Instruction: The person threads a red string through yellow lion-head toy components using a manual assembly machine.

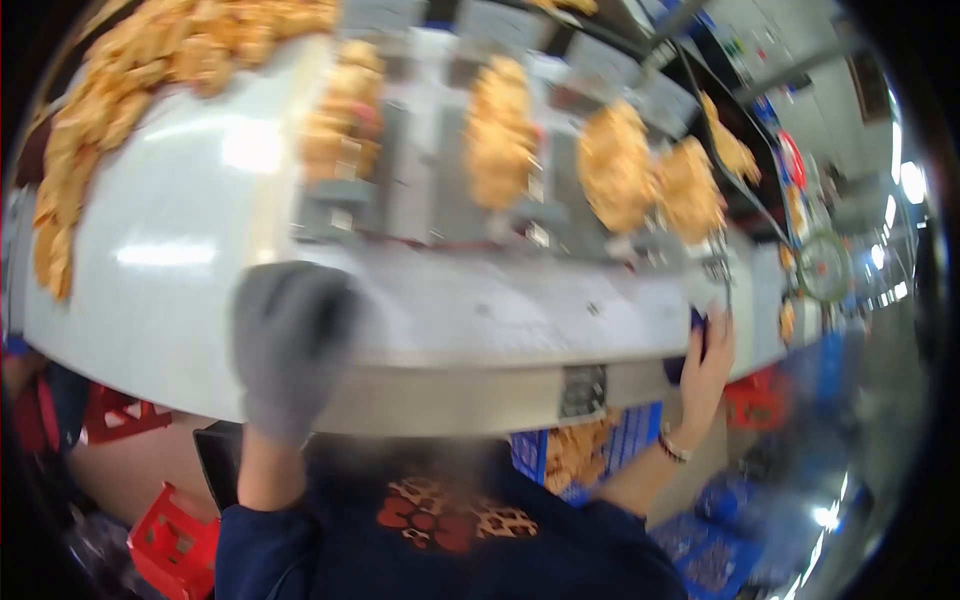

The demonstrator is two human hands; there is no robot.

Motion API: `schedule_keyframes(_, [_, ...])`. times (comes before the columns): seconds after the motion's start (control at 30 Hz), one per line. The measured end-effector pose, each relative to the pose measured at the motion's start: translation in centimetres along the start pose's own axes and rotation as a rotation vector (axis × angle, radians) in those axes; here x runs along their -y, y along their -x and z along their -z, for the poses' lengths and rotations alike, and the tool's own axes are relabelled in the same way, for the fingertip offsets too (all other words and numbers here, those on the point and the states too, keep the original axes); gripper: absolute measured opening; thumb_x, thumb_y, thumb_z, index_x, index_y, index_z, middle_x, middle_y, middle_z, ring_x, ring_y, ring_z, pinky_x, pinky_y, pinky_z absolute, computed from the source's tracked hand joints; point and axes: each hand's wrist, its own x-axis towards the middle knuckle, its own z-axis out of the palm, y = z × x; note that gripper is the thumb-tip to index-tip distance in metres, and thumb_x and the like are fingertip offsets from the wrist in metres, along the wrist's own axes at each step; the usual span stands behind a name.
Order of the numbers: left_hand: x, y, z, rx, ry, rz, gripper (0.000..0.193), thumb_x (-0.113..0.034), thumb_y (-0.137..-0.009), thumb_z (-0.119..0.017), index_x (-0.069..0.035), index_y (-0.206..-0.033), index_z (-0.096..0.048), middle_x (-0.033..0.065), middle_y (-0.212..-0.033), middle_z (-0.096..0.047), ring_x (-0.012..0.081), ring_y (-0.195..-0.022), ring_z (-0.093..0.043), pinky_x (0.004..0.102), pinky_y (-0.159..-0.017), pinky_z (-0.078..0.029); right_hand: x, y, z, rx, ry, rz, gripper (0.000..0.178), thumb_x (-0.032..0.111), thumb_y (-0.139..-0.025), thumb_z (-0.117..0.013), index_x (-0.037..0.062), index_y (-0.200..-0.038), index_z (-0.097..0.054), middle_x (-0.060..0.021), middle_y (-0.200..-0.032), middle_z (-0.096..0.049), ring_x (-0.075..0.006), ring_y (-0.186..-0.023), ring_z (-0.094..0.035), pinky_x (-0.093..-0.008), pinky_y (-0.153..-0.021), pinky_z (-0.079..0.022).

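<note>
My left hand (295, 340), in a grey glove, hovers over the near left part of the white work table (160, 290). It is smeared by motion, so its fingers do not show clearly. At the right of the table's front edge, my bare right hand (708, 360) is closed around a dark blue object (675, 368) whose kind I cannot make out. Beyond my hands stand metal holders in a row. They bear yellowish, lumpy food pieces that look like poultry: one bundle (345, 120) at left, another (500, 135) in the middle, two more (615, 165) at right.
A large pile of similar yellow pieces (200, 50) covers the far left of the table. Below the front edge sits a blue crate (640, 430) with yellowish pieces. A red stool (175, 540) stands on the floor at lower left. A round dial scale (825, 265) is at right.
</note>
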Motion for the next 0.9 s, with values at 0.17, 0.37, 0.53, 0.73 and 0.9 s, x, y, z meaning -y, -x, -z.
schedule_keyframes(0.17, [0.2,-0.3,-0.2,0.111,0.103,-0.020,0.016,-0.015,-0.074,-0.068,-0.011,-0.089,-0.063,0.0075,-0.089,-0.061,0.0293,-0.082,-0.057,0.0405,-0.075,-0.044,-0.7,2.8,-1.8,0.140,-0.059,-0.111,0.032,0.010,-0.090,-0.049,-0.0031,-0.118,-0.057,-0.0277,-0.126,-0.052,-0.0425,-0.118,-0.048,-0.0432,-0.102,-0.037])
schedule_keyframes(0.37, [0.6,0.9,0.1,0.024,0.141,-0.050,0.020,-0.015,-0.072,-0.069,-0.014,-0.092,-0.065,0.0026,-0.086,-0.061,0.0232,-0.081,-0.059,0.0363,-0.073,-0.045,-7.1,2.9,-7.9,-0.191,-0.003,0.103,0.029,0.014,-0.086,-0.054,-0.0028,-0.110,-0.060,-0.0231,-0.103,-0.057,-0.0413,-0.096,-0.055,-0.0432,-0.083,-0.045])
schedule_keyframes(0.53, [0.8,0.8,-0.2,-0.042,0.172,-0.088,0.019,-0.015,-0.072,-0.070,-0.015,-0.090,-0.066,0.0010,-0.083,-0.061,0.0218,-0.077,-0.058,0.0333,-0.066,-0.046,-7.7,1.9,-9.1,-0.419,0.153,0.194,0.028,0.022,-0.087,-0.060,-0.0018,-0.102,-0.061,-0.0188,-0.090,-0.061,-0.0367,-0.079,-0.057,-0.0419,-0.070,-0.046])
schedule_keyframes(0.73, [1.1,0.7,-0.5,-0.049,0.202,-0.086,0.015,-0.017,-0.076,-0.069,-0.013,-0.089,-0.062,0.0014,-0.080,-0.060,0.0217,-0.076,-0.058,0.0351,-0.065,-0.045,-8.2,1.9,-9.8,-0.458,0.214,0.141,0.037,0.032,-0.085,-0.059,0.0005,-0.104,-0.060,-0.0216,-0.094,-0.061,-0.0422,-0.084,-0.058,-0.0474,-0.073,-0.046])
schedule_keyframes(0.9, [1.2,0.9,-0.8,-0.044,0.200,-0.077,0.017,-0.017,-0.072,-0.071,-0.016,-0.089,-0.066,0.0010,-0.080,-0.061,0.0218,-0.075,-0.058,0.0356,-0.067,-0.044,-2.3,1.6,-6.0,-0.280,-0.263,-0.030,0.047,0.032,-0.086,-0.059,0.0024,-0.123,-0.058,-0.0216,-0.109,-0.062,-0.0390,-0.095,-0.059,-0.0433,-0.080,-0.048])
